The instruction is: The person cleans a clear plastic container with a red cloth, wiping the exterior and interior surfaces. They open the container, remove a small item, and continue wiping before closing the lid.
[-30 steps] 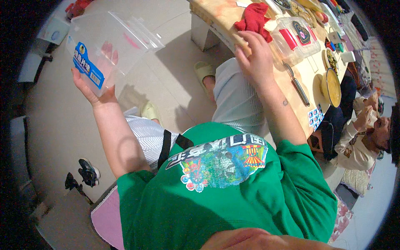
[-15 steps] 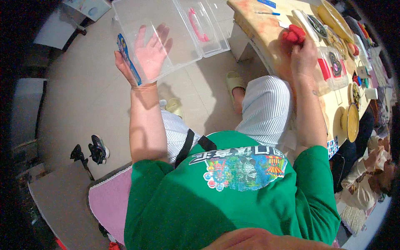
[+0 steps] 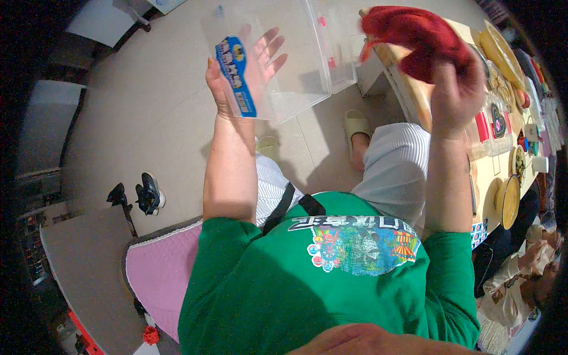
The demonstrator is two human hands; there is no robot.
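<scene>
My left hand [image 3: 220, 89] holds a clear plastic container [image 3: 299, 71] with a blue label [image 3: 234, 74] on its side; its thumb is at the near end and its fingers show through or behind the plastic. The container's attached clear panel [image 3: 343, 53] has small red-pink parts. My right hand [image 3: 455, 97] grips a bunched red cloth [image 3: 414, 32], blurred by motion, above the table's near edge and to the right of the container.
A crowded table [image 3: 494, 171] along the right holds yellow dishes [image 3: 506, 201], a plastic box [image 3: 485, 130] and small items. A person [image 3: 518, 272] sits beyond it at lower right. A pink padded seat [image 3: 157, 269] is beneath me; shoes [image 3: 151, 192] lie on the floor at left.
My right hand has taken the red cloth up from the table. My left hand has moved right with the container, which has changed its tilt.
</scene>
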